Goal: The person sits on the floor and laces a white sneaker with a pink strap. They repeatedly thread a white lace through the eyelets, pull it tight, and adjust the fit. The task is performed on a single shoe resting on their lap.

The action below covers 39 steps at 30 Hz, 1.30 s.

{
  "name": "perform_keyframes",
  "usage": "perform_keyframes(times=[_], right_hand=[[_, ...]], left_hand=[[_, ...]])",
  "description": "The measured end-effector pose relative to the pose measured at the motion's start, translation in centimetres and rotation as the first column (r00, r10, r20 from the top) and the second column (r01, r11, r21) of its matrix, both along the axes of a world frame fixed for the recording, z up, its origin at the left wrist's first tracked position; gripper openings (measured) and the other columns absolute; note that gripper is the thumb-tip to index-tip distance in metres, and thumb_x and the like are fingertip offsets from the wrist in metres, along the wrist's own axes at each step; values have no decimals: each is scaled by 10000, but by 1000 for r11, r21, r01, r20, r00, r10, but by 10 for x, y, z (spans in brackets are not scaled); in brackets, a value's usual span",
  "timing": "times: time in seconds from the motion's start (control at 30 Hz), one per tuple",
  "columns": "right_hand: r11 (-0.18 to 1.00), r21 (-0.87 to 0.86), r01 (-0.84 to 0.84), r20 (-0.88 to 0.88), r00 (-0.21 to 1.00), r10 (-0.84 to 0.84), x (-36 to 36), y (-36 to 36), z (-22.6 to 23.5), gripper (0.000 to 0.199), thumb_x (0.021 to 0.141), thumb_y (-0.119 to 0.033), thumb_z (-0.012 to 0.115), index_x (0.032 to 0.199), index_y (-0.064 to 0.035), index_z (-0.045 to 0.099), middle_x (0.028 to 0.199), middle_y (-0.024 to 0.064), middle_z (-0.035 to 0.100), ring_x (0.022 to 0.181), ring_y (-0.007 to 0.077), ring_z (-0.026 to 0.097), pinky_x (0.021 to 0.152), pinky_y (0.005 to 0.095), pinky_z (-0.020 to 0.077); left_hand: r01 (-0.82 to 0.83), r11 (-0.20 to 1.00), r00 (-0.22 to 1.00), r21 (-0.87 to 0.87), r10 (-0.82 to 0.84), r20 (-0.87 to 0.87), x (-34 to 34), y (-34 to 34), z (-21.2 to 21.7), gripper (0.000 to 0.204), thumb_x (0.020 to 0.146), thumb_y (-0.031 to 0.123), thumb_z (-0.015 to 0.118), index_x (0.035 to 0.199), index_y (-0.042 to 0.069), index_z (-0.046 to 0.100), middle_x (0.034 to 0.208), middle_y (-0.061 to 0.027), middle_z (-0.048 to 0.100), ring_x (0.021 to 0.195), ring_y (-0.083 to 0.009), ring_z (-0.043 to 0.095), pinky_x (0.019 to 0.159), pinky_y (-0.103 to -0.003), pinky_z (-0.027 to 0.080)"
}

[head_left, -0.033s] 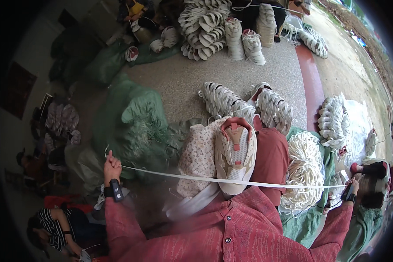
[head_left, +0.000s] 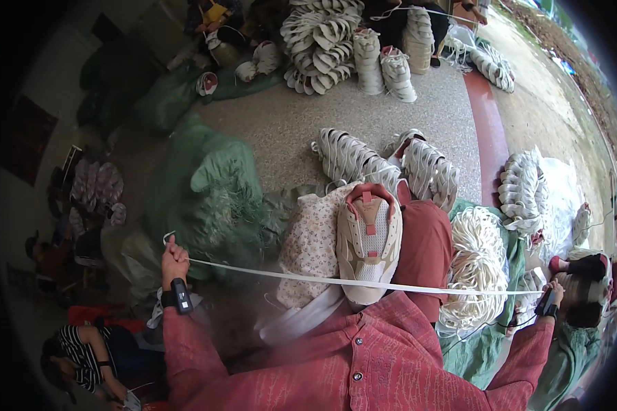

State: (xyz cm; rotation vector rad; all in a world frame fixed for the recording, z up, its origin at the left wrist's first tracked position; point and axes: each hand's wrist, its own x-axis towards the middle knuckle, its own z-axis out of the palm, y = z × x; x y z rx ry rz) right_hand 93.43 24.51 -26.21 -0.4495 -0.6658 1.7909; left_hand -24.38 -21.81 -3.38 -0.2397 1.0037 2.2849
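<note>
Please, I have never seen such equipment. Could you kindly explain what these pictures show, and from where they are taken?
There is no machine arm here: a person works with bare hands. Each picture comes from one wide camera worn on the person's head, looking down, so straight edges bend near the rim. The left hand and right hand are spread wide, holding a flat white lace between them. It crosses in front of a beige shoe upper on the person's lap. To the right is a heap of white laces; beyond the knees, rows of shoe uppers lie on the speckled floor.
</note>
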Motion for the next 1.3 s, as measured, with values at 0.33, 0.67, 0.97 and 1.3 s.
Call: perform_keyframes(times=[0.33,0.67,0.97,1.3], right_hand=[[700,-95,708,575,613,-542,38,-118,73,253,1047,-169,426,1195,-10,557,684,-46,484,535,86,442,508,241,399],[995,50,90,793,602,-94,-376,-81,246,423,991,-196,491,1376,-20,477,680,-56,484,474,21,358,407,197,274],[810,274,-519,899,437,-24,-603,-170,264,91,966,-78,565,1036,-40,522,809,61,667,614,142,607,553,284,485],[693,429,-580,903,304,-304,-624,-181,254,75,929,-71,568,986,-30,542,835,194,661,796,395,668,682,445,527]], left_hand=[[63,993,967,-99,-85,-241,-44,70,24,256,1043,251,462,1126,59,610,583,39,348,435,-87,310,368,-248,256],[526,694,508,-491,-720,-473,193,196,73,218,983,154,521,1105,-4,609,757,20,539,600,-39,483,474,-171,350],[715,314,-71,-625,-856,-512,326,233,33,256,1027,232,516,1082,28,660,861,5,595,696,-48,519,620,-197,432],[651,312,-276,-692,-752,-599,321,235,22,268,1025,211,533,1073,17,712,886,-4,439,851,-113,489,784,-268,426]])
